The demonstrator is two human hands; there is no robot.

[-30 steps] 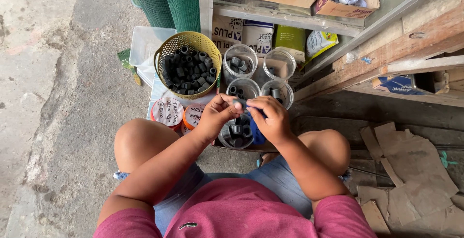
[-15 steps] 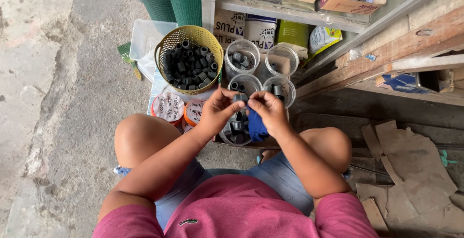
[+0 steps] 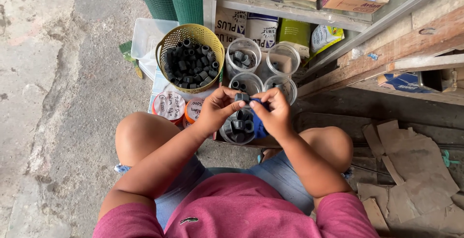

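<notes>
Crouched on the concrete, we pinch a small dark pipe fitting (image 3: pixel 241 97) between the fingertips of our left hand (image 3: pixel 216 111) and right hand (image 3: pixel 272 112), a blue cloth (image 3: pixel 259 125) tucked under the right. The fitting sits just above a clear jar (image 3: pixel 236 130) of similar fittings, with a yellow basket (image 3: pixel 190 58) of more beyond it.

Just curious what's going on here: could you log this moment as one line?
left hand: holds dark pipe fitting | right hand: on fitting, with blue cloth | below: clear jar | nearby: yellow basket
</notes>
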